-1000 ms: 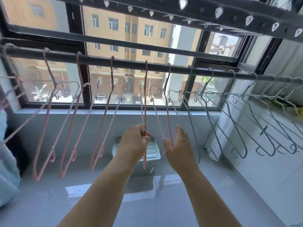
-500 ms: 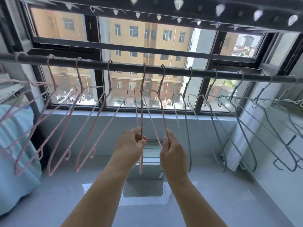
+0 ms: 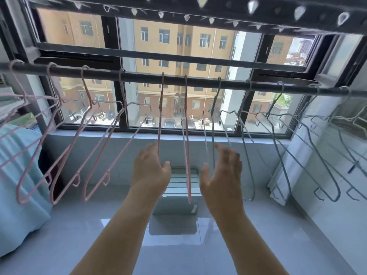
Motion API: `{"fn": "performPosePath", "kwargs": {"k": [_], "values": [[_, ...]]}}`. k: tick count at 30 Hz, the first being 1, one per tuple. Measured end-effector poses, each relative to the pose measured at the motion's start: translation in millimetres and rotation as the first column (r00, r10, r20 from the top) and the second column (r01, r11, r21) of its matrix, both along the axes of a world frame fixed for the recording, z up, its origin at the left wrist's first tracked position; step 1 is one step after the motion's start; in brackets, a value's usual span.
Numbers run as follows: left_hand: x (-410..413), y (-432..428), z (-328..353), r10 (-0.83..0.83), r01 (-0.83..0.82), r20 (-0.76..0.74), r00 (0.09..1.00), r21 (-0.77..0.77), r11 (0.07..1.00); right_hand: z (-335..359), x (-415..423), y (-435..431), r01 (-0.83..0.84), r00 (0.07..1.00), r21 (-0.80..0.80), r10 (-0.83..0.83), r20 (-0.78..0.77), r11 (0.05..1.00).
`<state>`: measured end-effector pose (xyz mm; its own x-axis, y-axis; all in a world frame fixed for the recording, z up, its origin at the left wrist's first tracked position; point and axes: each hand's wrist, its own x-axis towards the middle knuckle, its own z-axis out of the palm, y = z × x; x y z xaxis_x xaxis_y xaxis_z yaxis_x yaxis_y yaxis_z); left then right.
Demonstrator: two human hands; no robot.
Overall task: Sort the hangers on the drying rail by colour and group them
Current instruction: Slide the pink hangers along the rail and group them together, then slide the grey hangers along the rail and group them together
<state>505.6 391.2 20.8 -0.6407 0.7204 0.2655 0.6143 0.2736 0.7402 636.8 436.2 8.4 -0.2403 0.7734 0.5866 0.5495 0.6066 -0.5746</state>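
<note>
A dark drying rail (image 3: 198,80) runs across the window. Several pink hangers (image 3: 89,145) hang on its left part, several grey-blue hangers (image 3: 278,145) on its right. Two more pink hangers hang edge-on in the middle. One pink hanger (image 3: 160,116) drops behind the fingertips of my left hand (image 3: 151,169), whose fingers are relaxed with the thumb apart. The other pink hanger (image 3: 186,135) hangs free between my hands. My right hand (image 3: 220,173) is blurred and spread open, just in front of the first grey-blue hanger (image 3: 212,126).
A light blue cloth (image 3: 17,175) hangs at the left. A white slatted box (image 3: 184,181) stands on the floor under the window sill. A dark perforated rack (image 3: 218,8) runs overhead. A white tiled wall (image 3: 327,205) closes the right side.
My right hand has let go of the second pink hanger and moved right toward the first grey-blue one. My left hand has loosened its pinch on the other pink hanger.
</note>
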Motion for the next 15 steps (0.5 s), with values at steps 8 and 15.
{"fn": "performPosePath", "kwargs": {"k": [8,15], "values": [[55.8,40.5,12.3,-0.129,0.132,-0.098,0.987,0.026,0.991,-19.5,10.1,32.9,-0.201,0.979,-0.582,0.183,-0.089,0.788],[49.0,43.7,1.9,-0.036,0.040,0.023,0.999,-0.191,0.981,-27.5,1.7,43.0,-0.231,0.963,-0.497,0.124,-0.238,0.837]]}}
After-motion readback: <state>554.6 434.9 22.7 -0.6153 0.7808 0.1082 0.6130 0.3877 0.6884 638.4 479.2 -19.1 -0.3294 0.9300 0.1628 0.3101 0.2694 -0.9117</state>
